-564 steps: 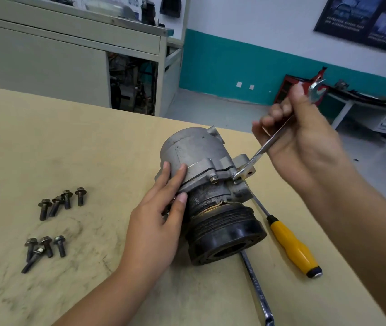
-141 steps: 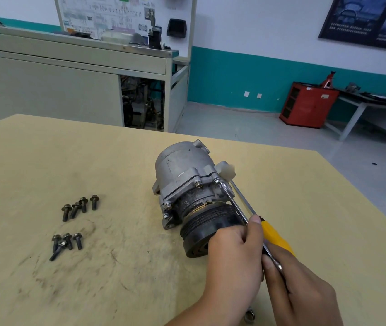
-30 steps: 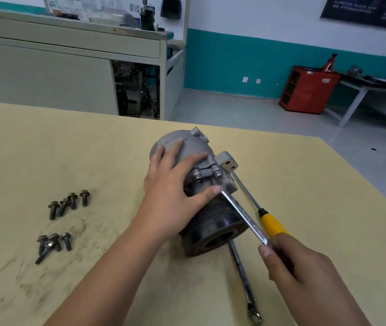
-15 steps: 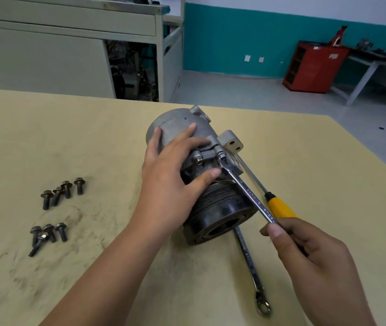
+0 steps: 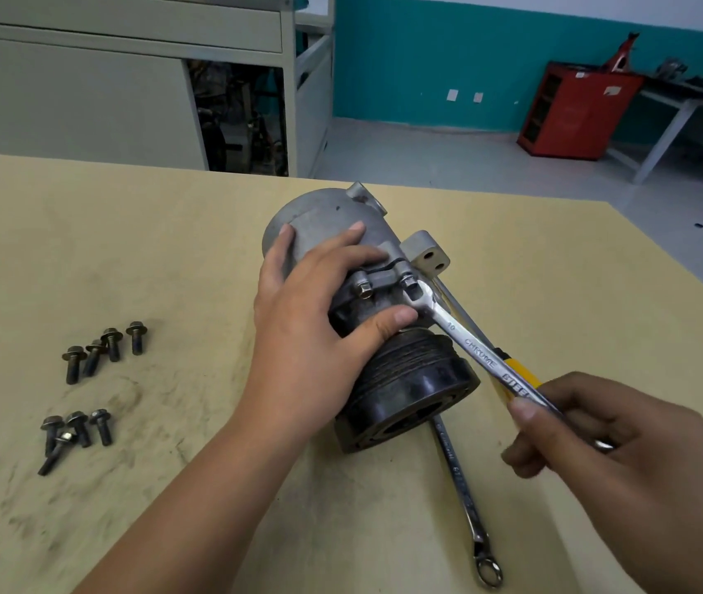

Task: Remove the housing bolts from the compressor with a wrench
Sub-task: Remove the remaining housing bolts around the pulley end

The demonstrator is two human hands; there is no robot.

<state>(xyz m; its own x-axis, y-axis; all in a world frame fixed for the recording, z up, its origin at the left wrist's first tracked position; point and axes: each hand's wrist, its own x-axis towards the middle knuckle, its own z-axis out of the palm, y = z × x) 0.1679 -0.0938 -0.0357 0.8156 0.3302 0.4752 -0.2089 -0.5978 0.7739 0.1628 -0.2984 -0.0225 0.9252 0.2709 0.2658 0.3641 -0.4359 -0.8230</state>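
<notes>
Nearest, the right hand (image 5: 624,456) grips the tail of a wrench (image 5: 470,340), fingers curled round it. A second wrench (image 5: 461,486) lies flat on the table (image 5: 127,250), partly under the compressor (image 5: 328,216), which lies on its side mid-table. The left hand (image 5: 315,336) clasps its silver housing, thumb against the side. The held wrench's head sits on a housing bolt (image 5: 407,279). Loose bolts (image 5: 101,349) lie to the left, well apart.

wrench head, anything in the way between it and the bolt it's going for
Nothing visible. The wrench head sits against the right-hand bolt; the thumb of the left hand lies just below the shaft, not between them.
</notes>
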